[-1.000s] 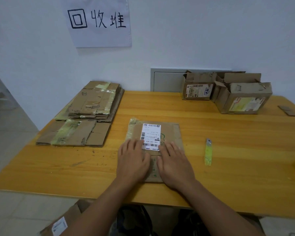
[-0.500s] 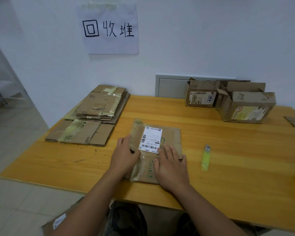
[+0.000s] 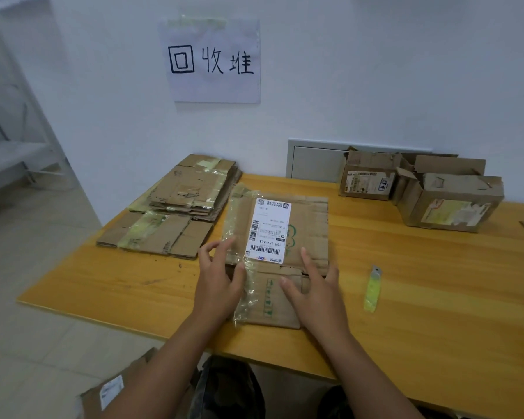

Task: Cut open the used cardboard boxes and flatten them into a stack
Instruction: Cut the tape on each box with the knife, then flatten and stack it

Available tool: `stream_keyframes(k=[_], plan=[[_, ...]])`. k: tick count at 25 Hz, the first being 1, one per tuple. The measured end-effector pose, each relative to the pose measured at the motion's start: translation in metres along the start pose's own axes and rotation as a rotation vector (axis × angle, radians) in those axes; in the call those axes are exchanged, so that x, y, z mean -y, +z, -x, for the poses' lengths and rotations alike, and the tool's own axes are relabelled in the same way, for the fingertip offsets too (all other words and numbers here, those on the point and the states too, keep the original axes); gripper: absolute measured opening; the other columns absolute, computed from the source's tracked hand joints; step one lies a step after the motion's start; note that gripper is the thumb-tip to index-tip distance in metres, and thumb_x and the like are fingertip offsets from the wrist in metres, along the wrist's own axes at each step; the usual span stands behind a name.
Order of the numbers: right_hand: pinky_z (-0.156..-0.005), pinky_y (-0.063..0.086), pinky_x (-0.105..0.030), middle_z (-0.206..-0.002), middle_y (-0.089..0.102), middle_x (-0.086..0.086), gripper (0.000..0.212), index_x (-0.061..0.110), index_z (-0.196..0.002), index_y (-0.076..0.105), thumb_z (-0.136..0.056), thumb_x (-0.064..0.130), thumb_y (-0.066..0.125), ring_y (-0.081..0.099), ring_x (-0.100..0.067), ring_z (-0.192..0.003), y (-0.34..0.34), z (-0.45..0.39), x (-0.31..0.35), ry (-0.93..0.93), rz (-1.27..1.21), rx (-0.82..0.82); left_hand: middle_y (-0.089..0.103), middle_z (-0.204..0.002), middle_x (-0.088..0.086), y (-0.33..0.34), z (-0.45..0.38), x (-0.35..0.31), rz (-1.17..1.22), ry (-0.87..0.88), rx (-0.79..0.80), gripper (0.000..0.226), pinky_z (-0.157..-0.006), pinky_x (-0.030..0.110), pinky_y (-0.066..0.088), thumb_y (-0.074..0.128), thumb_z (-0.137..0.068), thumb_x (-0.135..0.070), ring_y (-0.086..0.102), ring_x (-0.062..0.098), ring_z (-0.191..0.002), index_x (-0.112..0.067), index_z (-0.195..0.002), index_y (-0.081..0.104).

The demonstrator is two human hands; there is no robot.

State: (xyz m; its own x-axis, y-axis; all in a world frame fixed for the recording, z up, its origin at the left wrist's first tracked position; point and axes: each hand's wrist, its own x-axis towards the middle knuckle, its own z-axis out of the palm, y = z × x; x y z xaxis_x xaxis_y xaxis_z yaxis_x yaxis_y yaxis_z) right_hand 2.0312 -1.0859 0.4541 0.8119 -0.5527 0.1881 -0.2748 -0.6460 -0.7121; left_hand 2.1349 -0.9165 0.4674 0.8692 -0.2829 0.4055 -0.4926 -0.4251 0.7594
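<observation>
Left hand (image 3: 217, 278) at the left edge of the flattened box (image 3: 280, 255), fingers loosely curved, thumb and fingertips touching the taped edge; cannot tell if pinching it or only resting against it. Right hand (image 3: 313, 293) laid flat on the near right part of the same box, fingers straight, pressing down, grasping nothing.

Box lying flat on the desk (image 3: 436, 297) between and just beyond both hands, white shipping label (image 3: 268, 231) facing up, loose clear tape (image 3: 245, 294) curling along the left side.

Probably light and fairly stiff, yet springy at the creases, so likely to open again when released. Tape looks slick and crinkly: poor place for holding. Better to take by the bare long edges, thumb above, fingers beneath, keeping both layers together.

Right of the right hand, well apart: yellow-green knife (image 3: 372, 293). Beyond and left of the left hand: stack (image 3: 191, 195) of flattened cardboard, the likely place for this one. Far beyond the right hand: two uncut boxes (image 3: 421, 192).
</observation>
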Motion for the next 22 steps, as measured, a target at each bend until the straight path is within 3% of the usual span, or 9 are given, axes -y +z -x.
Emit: stream_keyframes(k=[2,3,4,6,8,13,17,22], plan=[[-0.092,0.046,-0.030,-0.140,0.013,0.013,0.080,0.049,-0.150,0.019,-0.083,0.066,0.059,0.047,-0.018,-0.120,0.003,-0.010,0.009,-0.024,0.001,0.006,0.027,-0.135,-0.005,-0.006,-0.008,0.002,-0.026,-0.004,0.007,0.049,-0.060,0.000,0.041,0.067,-0.087,-0.027,0.046,-0.021,-0.093,-0.036,-0.131,0.045],[-0.089,0.047,-0.029,-0.137,0.013,0.013,0.080,0.047,-0.151,0.019,-0.084,0.065,0.059,0.048,-0.017,-0.115,0.005,-0.016,0.016,-0.038,0.014,0.009,0.025,-0.136,-0.006,-0.011,-0.014,0.003,-0.054,0.000,0.018,0.054,-0.058,0.003,0.042,0.070,-0.084,-0.033,0.050,-0.017,-0.089,-0.038,-0.131,0.043],[-0.085,0.047,-0.027,-0.134,0.013,0.013,0.081,0.045,-0.151,0.018,-0.084,0.064,0.059,0.049,-0.015,-0.109,0.010,-0.024,0.024,-0.055,0.029,0.011,0.022,-0.138,-0.008,-0.017,-0.022,0.007,-0.088,0.000,0.034,0.060,-0.063,0.007,0.044,0.072,-0.081,-0.040,0.054,-0.009,-0.089,-0.040,-0.131,0.040],[-0.080,0.043,-0.023,-0.127,0.011,0.015,0.082,0.042,-0.152,0.016,-0.085,0.061,0.059,0.046,-0.010,-0.100,0.022,-0.040,0.042,-0.076,0.046,0.037,0.017,-0.144,-0.010,-0.030,-0.042,0.019,-0.165,-0.030,0.067,0.071,-0.080,0.029,0.054,0.074,-0.076,-0.046,0.057,0.012,-0.105,-0.043,-0.135,0.035],[-0.083,0.047,-0.024,-0.119,0.010,0.016,0.085,0.041,-0.154,0.012,-0.085,0.053,0.061,0.049,-0.011,-0.103,0.037,-0.058,0.060,-0.081,0.042,0.099,0.013,-0.145,-0.011,-0.043,-0.063,0.034,-0.211,-0.076,0.080,0.074,-0.094,0.045,0.051,0.076,-0.076,-0.043,0.049,0.026,-0.120,-0.042,-0.137,0.034],[-0.096,0.050,-0.037,-0.112,0.008,0.016,0.090,0.036,-0.155,0.008,-0.084,0.045,0.063,0.048,-0.015,-0.112,0.079,-0.107,0.102,-0.096,0.011,0.206,0.013,-0.149,-0.008,-0.072,-0.119,0.074,-0.235,-0.164,0.055,0.071,-0.103,0.047,0.042,0.079,-0.078,-0.035,0.038,0.030,-0.133,-0.041,-0.135,0.037],[-0.095,0.044,-0.032,-0.113,0.008,0.012,0.087,0.033,-0.155,0.011,-0.085,0.038,0.064,0.044,-0.016,-0.109,0.106,-0.160,0.130,-0.106,-0.018,0.229,0.014,-0.148,-0.005,-0.093,-0.176,0.094,-0.271,-0.145,0.051,0.069,-0.104,0.046,0.043,0.080,-0.077,-0.034,0.042,0.030,-0.130,-0.038,-0.133,0.039],[-0.084,0.038,-0.021,-0.117,0.014,0.007,0.069,0.027,-0.144,0.029,-0.088,0.029,0.068,0.038,-0.011,-0.101,0.135,-0.233,0.169,-0.153,-0.055,0.211,0.010,-0.151,0.001,-0.110,-0.256,0.109,-0.371,-0.120,0.041,0.084,-0.089,0.036,0.044,0.080,-0.077,-0.032,0.057,0.029,-0.111,-0.034,-0.143,0.029]])
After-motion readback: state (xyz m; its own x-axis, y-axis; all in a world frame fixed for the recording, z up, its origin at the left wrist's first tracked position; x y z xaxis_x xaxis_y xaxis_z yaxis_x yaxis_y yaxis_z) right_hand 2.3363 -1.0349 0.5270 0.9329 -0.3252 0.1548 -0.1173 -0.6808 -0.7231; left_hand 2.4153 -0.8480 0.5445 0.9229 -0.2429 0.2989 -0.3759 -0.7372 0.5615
